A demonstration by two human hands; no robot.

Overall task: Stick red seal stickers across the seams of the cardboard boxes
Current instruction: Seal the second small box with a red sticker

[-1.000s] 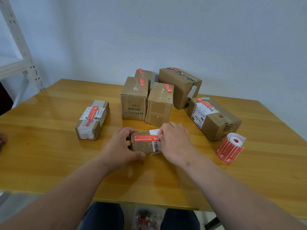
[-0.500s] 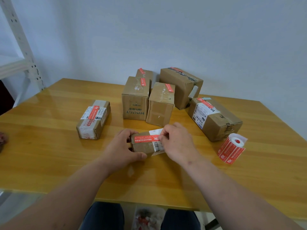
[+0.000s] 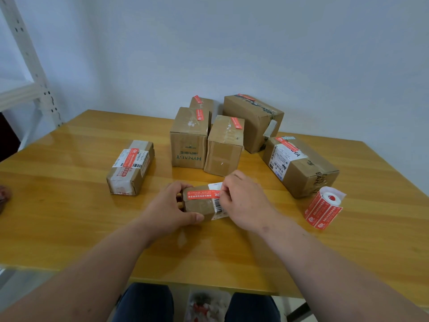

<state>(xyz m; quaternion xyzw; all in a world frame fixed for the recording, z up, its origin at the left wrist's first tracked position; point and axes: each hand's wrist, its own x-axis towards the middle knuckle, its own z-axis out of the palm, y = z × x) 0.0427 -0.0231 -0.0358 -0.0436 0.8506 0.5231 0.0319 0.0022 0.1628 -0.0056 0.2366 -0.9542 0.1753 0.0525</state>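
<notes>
A small cardboard box (image 3: 199, 205) lies on the wooden table (image 3: 69, 217) in front of me. My left hand (image 3: 169, 210) grips its left end, thumb along the near side. A red seal sticker (image 3: 200, 195) runs across the box's top. My right hand (image 3: 243, 201) rests on the box's right end with its fingertips pinched at the sticker's right end. A roll of red stickers (image 3: 323, 206) lies to the right on the table.
Several other cardboard boxes carry red stickers: one at the left (image 3: 131, 168), a cluster at the back middle (image 3: 190, 138), a big one behind (image 3: 253, 122) and one at the right (image 3: 299, 166). A white metal rack (image 3: 27, 66) stands at the far left.
The small box has tilted slightly in my hands. My right fingertips have stayed at the sticker's right end, shifting a little along it.
</notes>
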